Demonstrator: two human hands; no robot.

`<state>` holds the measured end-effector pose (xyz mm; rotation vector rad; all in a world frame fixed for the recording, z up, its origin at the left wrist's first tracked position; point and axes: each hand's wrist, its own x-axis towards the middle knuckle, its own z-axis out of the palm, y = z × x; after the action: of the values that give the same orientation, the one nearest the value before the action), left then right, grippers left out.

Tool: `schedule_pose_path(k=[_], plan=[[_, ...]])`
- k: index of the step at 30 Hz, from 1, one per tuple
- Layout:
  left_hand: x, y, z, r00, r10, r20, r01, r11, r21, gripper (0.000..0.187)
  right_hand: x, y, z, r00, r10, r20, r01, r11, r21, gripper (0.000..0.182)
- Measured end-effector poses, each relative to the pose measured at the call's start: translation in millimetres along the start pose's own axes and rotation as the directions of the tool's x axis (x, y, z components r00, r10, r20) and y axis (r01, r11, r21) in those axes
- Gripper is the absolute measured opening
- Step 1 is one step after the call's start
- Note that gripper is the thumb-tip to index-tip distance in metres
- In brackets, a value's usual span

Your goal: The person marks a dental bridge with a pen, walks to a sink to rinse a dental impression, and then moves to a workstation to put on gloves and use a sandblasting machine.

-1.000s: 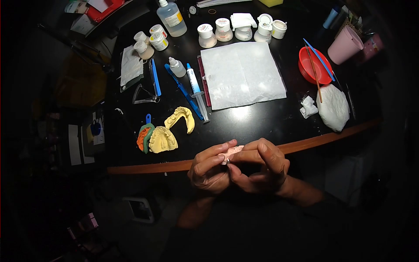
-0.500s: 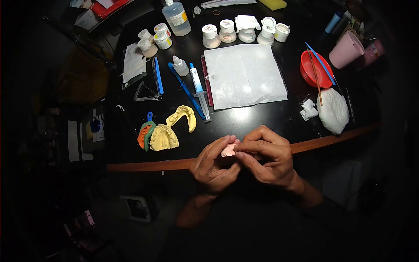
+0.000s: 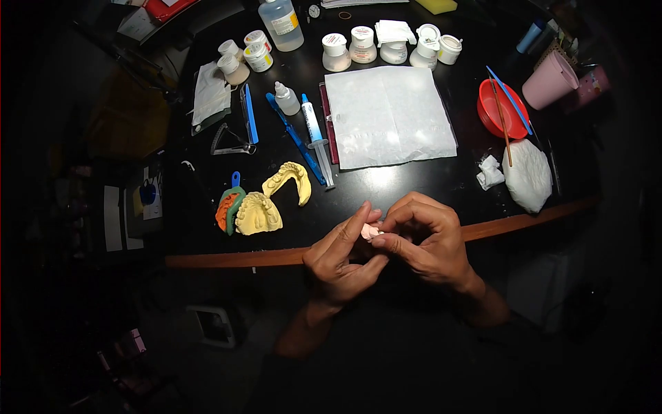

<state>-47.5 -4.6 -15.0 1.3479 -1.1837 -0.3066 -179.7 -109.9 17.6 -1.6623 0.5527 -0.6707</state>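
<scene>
Just above the table's front edge, a small pale-pink dental model piece (image 3: 370,231) sits between my two hands, its underside hidden by fingers. My left hand (image 3: 343,259) is curled around its left side, with the fingertips against it. From the other side my right hand (image 3: 427,241) pinches it between thumb and bent fingers. To the left of the hands lie a cream upper-teeth cast (image 3: 259,214) and a horseshoe-shaped cream cast (image 3: 289,181). Touching the first is a green impression tray (image 3: 229,208) with orange material and a blue handle.
White paper (image 3: 389,117) covers a pad at the middle. Left of it lie a syringe (image 3: 316,138), a dropper bottle (image 3: 287,100) and a caliper (image 3: 232,142). Several jars (image 3: 362,45) line the back. At right stand a red bowl (image 3: 493,119) holding tools and a white wad (image 3: 528,176).
The pink piece has shifted slightly right and up and turned in my fingers. My right fingers have changed their pinch, and my left index finger is raised more. The view has tilted slightly.
</scene>
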Motion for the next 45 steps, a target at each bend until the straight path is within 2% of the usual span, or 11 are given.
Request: schedule_pose_path(k=[3,6,10,18,24,25,27,30,33,39,45], plan=[[0,0,-1,0.998,-0.063,0.019,0.064,0.996,-0.057,0.067,0,-2,-3,0.999,0.013,0.037,-0.013,1.0,-0.011,0.015],[1,0,-4,0.989,-0.136,0.066,0.144,0.98,-0.134,0.07,-1,2,-2,1.0,0.021,0.02,-0.023,0.994,0.105,0.011],[4,2,-7,0.975,-0.192,0.116,0.212,0.955,-0.205,0.071,1,1,-5,0.999,0.037,0.023,-0.04,0.989,0.144,0.009],[5,-1,-7,0.969,-0.209,0.129,0.239,0.923,-0.302,0.07,6,4,-5,0.999,-0.037,0.019,0.037,0.999,0.017,0.008],[5,-1,-8,0.968,-0.213,0.135,0.243,0.929,-0.28,0.07,5,2,-5,1.0,-0.001,0.025,0.001,1.0,0.024,0.01],[5,-1,-8,0.967,-0.216,0.138,0.247,0.927,-0.281,0.07,6,3,-6,0.999,-0.039,0.037,0.037,0.999,0.034,0.011],[5,-1,-9,0.96,-0.238,0.146,0.275,0.902,-0.334,0.07,6,5,-8,0.992,-0.114,0.058,0.111,0.992,0.055,0.014],[7,-1,-13,0.952,-0.251,0.178,0.304,0.856,-0.418,0.071,2,6,-6,0.995,-0.07,0.064,0.057,0.981,0.188,0.021],[8,-2,-14,0.946,-0.26,0.191,0.322,0.812,-0.487,0.071,1,7,-3,0.995,-0.081,0.059,0.066,0.975,0.212,0.025],[7,-2,-16,0.941,-0.271,0.204,0.339,0.776,-0.531,0.071,2,4,-3,0.987,-0.143,0.067,0.129,0.975,0.184,0.031],[7,-2,-16,0.939,-0.271,0.211,0.343,0.751,-0.564,0.071,3,5,-1,0.984,-0.171,0.051,0.16,0.972,0.172,0.028]])
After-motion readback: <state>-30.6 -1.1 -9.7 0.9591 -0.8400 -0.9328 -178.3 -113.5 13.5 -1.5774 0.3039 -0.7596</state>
